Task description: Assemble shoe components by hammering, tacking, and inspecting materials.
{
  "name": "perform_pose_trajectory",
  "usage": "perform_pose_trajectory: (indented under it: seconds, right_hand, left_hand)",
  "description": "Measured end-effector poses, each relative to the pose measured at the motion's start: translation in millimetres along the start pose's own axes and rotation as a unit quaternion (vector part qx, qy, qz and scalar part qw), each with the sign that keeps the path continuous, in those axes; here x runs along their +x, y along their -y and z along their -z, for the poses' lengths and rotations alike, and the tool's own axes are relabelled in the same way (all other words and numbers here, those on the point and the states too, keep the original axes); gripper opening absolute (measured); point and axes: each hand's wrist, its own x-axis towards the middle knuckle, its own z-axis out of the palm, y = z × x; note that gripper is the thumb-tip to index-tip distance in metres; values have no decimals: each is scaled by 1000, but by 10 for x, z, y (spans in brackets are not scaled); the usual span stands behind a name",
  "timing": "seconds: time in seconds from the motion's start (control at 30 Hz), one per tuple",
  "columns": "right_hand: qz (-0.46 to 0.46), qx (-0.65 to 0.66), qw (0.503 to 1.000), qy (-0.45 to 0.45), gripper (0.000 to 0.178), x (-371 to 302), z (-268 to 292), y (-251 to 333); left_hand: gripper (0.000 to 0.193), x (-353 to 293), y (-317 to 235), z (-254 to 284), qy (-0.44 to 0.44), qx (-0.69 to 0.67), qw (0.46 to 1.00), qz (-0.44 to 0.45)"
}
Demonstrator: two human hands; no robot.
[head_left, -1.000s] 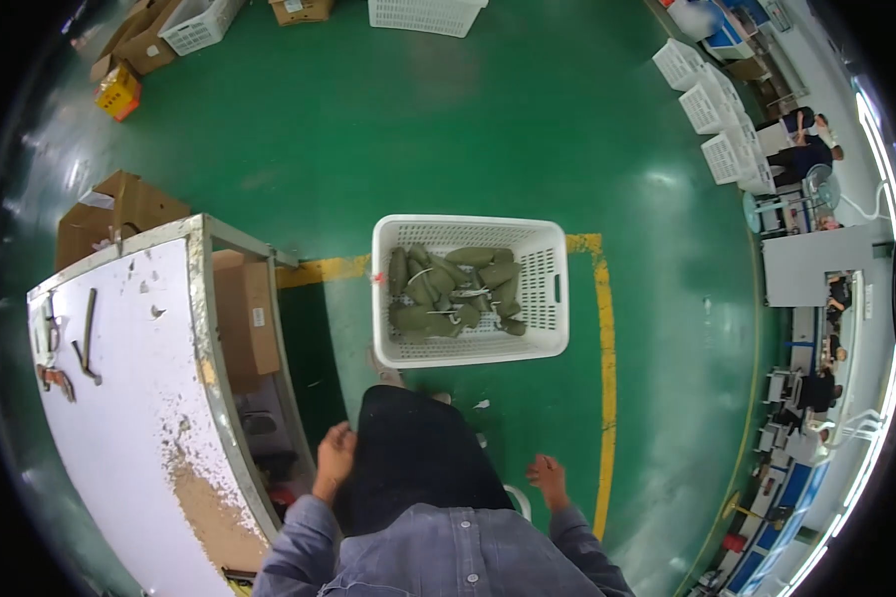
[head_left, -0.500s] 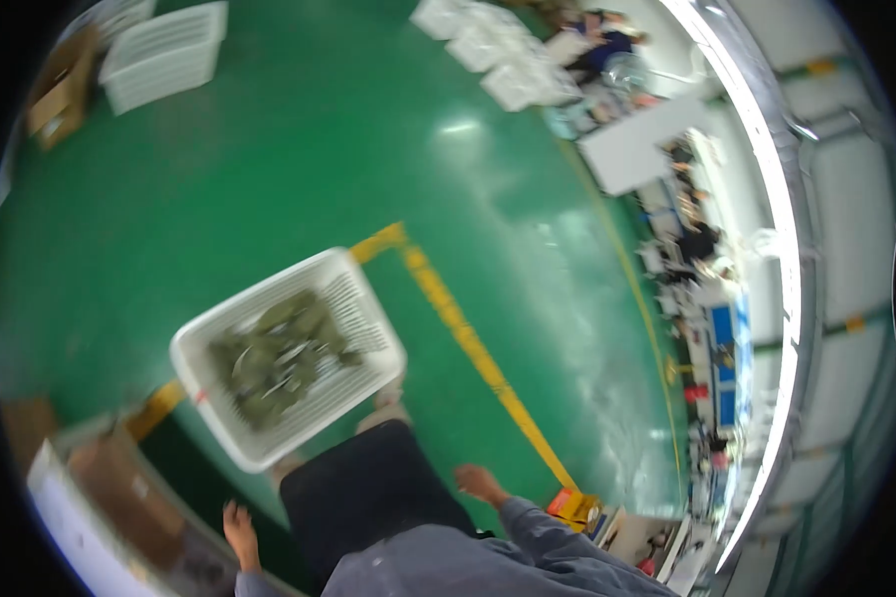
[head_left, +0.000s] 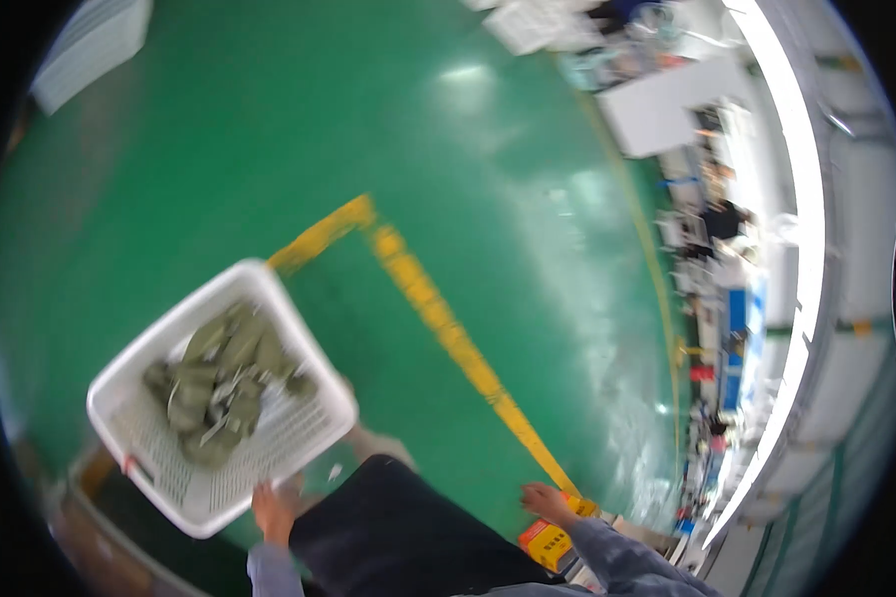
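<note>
A white slotted plastic basket (head_left: 299,333) stands in front of my legs, tilted across the view. Inside lies a loose heap of olive-green, soft-looking pieces (head_left: 189,398) with whitish bits among them; their kind cannot be made out. My left hand (head_left: 274,512) is at the basket's near rim, its fingers stretched toward it; whether they touch is unclear. Away to the right, my right hand (head_left: 550,502) hangs with loosely bent fingers and nothing in it. Just below that hand, in the view, is a yellow-and-red box (head_left: 546,544).
Yellow tape (head_left: 438,313) marks a corner on the green floor (head_left: 448,149). Stacked white crates (head_left: 95,50) stand far left. A blurred container edge (head_left: 110,527) is at the lower left. Workbenches and a white board (head_left: 652,109) line the right side.
The basket now appears larger and further left and lower in view. My left hand has come up to its near rim. My right hand has shifted right, close above the yellow-and-red box.
</note>
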Motion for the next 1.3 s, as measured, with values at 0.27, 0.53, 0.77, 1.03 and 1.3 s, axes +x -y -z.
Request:
perform_pose_trajectory:
  seconds: [0.27,0.53,0.77,1.03,1.3]
  right_hand:
    - [-161,1,985,57,54,-186,665,-1266]
    - [-145,53,985,77,50,-5,6,-642]
    - [-91,120,985,85,51,-87,-239,-301]
    - [-114,159,976,90,55,-328,-381,-459]
    - [-84,201,972,86,65,-207,-305,-485]
  left_hand:
    - [31,591,547,-763,-38,87,995,6]
    - [37,557,472,-424,-13,69,998,-7]
    - [33,730,-65,1094,-24,73,997,2]
    - [43,713,-284,1384,46,70,996,19]
    - [36,819,-321,1755,18,111,993,38]
